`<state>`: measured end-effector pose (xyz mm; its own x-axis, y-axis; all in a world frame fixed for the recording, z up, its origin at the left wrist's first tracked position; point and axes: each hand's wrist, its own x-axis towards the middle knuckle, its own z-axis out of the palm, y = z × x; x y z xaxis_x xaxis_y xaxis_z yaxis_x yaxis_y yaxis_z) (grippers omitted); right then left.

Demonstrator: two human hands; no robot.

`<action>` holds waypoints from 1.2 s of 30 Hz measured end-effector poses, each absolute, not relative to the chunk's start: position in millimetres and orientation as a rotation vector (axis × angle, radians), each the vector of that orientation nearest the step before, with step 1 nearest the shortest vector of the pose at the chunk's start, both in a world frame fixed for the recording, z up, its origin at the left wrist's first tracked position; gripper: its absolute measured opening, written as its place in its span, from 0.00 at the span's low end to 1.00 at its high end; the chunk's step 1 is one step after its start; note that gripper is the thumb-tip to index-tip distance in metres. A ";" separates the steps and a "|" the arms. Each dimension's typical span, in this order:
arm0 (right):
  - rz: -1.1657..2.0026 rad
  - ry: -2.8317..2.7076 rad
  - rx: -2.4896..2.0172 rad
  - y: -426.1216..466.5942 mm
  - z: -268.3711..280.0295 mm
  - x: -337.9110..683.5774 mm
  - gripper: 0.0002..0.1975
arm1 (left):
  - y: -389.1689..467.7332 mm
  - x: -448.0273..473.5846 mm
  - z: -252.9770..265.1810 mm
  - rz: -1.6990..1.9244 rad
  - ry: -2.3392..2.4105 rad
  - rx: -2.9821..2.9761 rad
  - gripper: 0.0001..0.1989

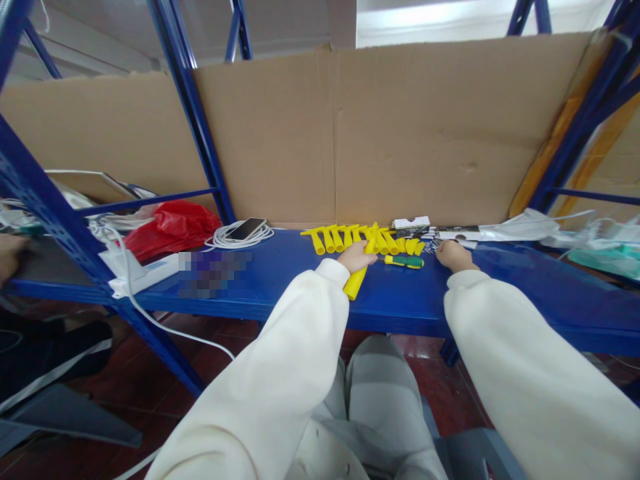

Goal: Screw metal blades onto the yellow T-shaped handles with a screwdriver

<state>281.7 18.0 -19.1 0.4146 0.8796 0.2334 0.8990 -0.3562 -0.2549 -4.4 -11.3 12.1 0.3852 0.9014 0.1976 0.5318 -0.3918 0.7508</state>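
My left hand [356, 257] is wrapped around a yellow plastic part with a tube-like handle [354, 285], its hollow-looking end pointing toward me. Behind it, several similar yellow parts [330, 239] lie in a row on the blue shelf. A screwdriver with a green and yellow handle [407, 262] rests just right of my left hand, its tip toward that hand. My right hand [454, 256] is lowered with fingers drawn together beside a scatter of small metallic pieces [430, 247], too small to make out. Whatever its fingertips hold is hidden.
Cardboard [400, 133] walls off the back of the shelf [300, 293]. A phone [247, 229] lies on a coiled white cable [220, 239] beside a red plastic bag [175, 227]. A white power strip [150, 273] sits by the left upright. Another person's hand [11, 257] shows at far left.
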 end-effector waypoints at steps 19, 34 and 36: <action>-0.048 -1.119 -2.061 17.5 -19.7 280.1 0.10 | -18.2 102.2 21.8 0.806 0.903 1.512 0.06; -0.047 -1.196 -2.072 19.9 -17.2 278.0 0.16 | -6.2 133.0 17.5 0.861 0.978 1.331 0.04; -0.056 -1.254 -2.081 22.2 -18.0 279.1 0.14 | -5.4 129.7 17.5 0.889 0.945 1.313 0.06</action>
<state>279.1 22.2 -18.0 0.5311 0.7616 0.3714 0.7914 -0.2894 -0.5384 129.7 -5.4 17.5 0.3720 0.9265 -0.0567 -0.0006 0.0613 0.9981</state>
